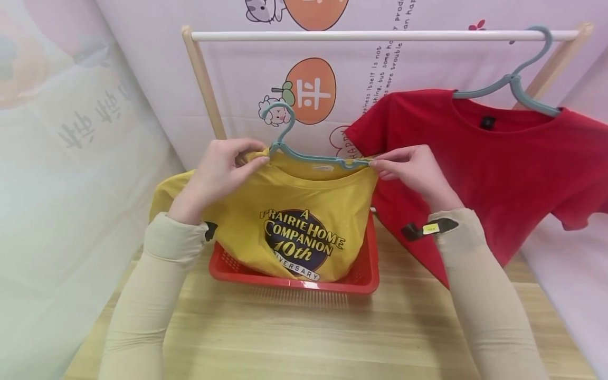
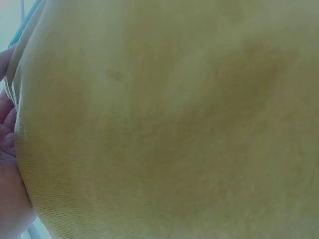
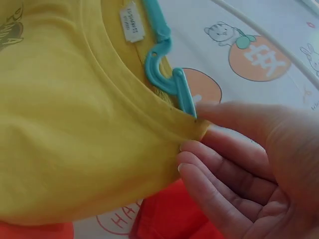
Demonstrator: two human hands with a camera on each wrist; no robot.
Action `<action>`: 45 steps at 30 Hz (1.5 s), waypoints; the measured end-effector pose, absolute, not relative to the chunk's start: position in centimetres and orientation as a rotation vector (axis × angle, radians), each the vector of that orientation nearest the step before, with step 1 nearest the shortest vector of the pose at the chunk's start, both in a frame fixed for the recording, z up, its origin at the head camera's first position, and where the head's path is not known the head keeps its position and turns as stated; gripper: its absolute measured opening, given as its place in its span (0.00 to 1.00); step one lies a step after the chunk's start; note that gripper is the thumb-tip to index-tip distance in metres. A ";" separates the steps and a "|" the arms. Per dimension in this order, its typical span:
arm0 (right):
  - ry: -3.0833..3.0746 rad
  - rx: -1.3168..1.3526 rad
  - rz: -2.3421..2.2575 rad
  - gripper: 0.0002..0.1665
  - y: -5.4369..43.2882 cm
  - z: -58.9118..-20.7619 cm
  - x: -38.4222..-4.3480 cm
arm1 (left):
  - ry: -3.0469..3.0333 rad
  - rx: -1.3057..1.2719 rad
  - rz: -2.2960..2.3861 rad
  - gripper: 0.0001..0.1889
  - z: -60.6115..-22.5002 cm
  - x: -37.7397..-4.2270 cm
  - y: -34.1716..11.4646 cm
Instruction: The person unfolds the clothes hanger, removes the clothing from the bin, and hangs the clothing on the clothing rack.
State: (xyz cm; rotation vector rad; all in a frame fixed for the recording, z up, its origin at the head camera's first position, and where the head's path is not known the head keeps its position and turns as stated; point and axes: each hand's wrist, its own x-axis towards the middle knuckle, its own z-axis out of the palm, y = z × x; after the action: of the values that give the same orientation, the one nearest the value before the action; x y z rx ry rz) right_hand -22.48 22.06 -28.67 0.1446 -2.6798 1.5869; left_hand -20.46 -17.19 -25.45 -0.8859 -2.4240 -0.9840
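A yellow T-shirt [image 1: 237, 211] with a dark round print hangs from both hands over the red basket [image 1: 228, 273]. Its neckline has a blue-green clothes hanger [image 1: 309, 157] in it, hook upward. My left hand [image 1: 220, 171] pinches the shirt's left shoulder beside the neck of the hanger. With thumb and fingers, my right hand [image 1: 412, 170] pinches the right side of the collar at the hanger's end. The right wrist view shows the hanger's notched arm [image 3: 184, 94] partly inside the collar. Yellow cloth [image 2: 164, 124] fills most of the left wrist view, hiding the left fingertips.
Behind stands a wooden-legged rack with a white bar [image 1: 332, 36]. A red T-shirt [image 1: 475, 169] hangs from it at the right on another blue-green hanger [image 1: 515, 79]. The basket sits on a light wooden table [image 1: 294, 343]. A patterned sheet [image 1: 370, 68] covers the back.
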 end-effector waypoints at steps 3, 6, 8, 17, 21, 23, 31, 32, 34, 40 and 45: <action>-2.682 0.154 1.571 0.26 21.9 -28.6 -22.4 | -2.417 -0.907 -0.979 0.07 -25.5 -20.4 -17.0; -2.675 0.155 1.557 0.24 21.7 -28.4 -22.3 | -2.409 -0.914 -0.974 0.07 -25.5 -20.5 -16.9; -2.658 0.171 1.565 0.23 21.4 -28.1 -22.2 | -2.410 -0.917 -0.968 0.07 -25.5 -20.5 -16.7; -2.553 0.380 1.670 0.19 17.8 -25.4 -21.2 | -2.407 -0.983 -1.011 0.07 -25.8 -20.8 -15.0; -2.514 0.476 1.710 0.17 15.8 -24.5 -20.7 | -2.401 -1.010 -1.013 0.07 -25.7 -20.8 -13.8; -2.512 0.514 1.724 0.17 14.9 -24.2 -20.5 | -2.395 -1.033 -1.006 0.07 -25.7 -20.8 -13.3; -2.637 0.617 1.378 0.15 14.2 -23.6 -19.9 | -2.387 -1.007 -1.064 0.08 -25.3 -20.7 -12.5; -2.663 0.627 1.325 0.15 14.4 -23.5 -19.8 | -2.383 -0.992 -1.079 0.08 -25.3 -20.7 -12.5; -2.697 0.662 1.285 0.16 14.7 -23.4 -19.8 | -2.378 -0.971 -1.098 0.09 -25.1 -20.7 -12.6; -2.702 0.673 1.307 0.20 15.4 -23.4 -19.7 | -2.409 -0.924 -1.070 0.11 -24.4 -20.8 -13.2; -2.677 0.594 1.364 0.21 16.6 -22.9 -19.3 | -2.531 -0.791 -1.014 0.16 -23.5 -20.7 -15.7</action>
State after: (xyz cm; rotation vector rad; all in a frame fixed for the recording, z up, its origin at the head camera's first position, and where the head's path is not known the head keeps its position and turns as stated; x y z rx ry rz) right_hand -19.29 16.61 -22.86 0.5937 -2.6766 1.3642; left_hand -20.69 -15.65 -23.54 -0.7911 -2.5310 -1.0143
